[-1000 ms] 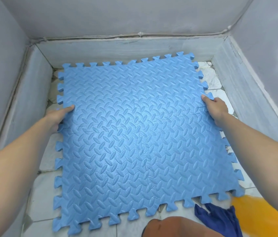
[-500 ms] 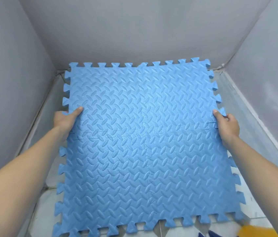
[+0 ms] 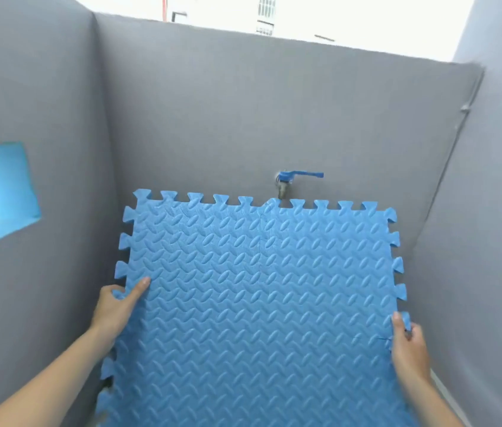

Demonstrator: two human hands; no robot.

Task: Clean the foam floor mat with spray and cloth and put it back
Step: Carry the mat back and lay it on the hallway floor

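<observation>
1. Whereas a second ago flat on the tiled floor, foam mat (image 3: 262,303) now lifted and tilted up toward the back wall (image 3: 274,118); top edge just under the tap (image 3: 289,180), whether touching not clear.
2. Left hand (image 3: 117,309) gripping the left edge, thumb on the patterned face, fingers behind. Right hand (image 3: 410,349) gripping the right edge the same way, thumb on top.
3. Cloth and yellow object seen earlier near the lower right now out of view; floor also out of view.
4. Judgement: mat raised off the floor, likely to reach the other side or carry it off; cleaning stage not determinable from this view.
5. Edges: toothed border all round, soft, apt to flex.
6. Room: left wall (image 3: 43,272) near the left edge, right wall (image 3: 490,241) just beside the right edge; tap lever juts out above the top edge. Little slack sideways; open room upward and toward the body.
</observation>
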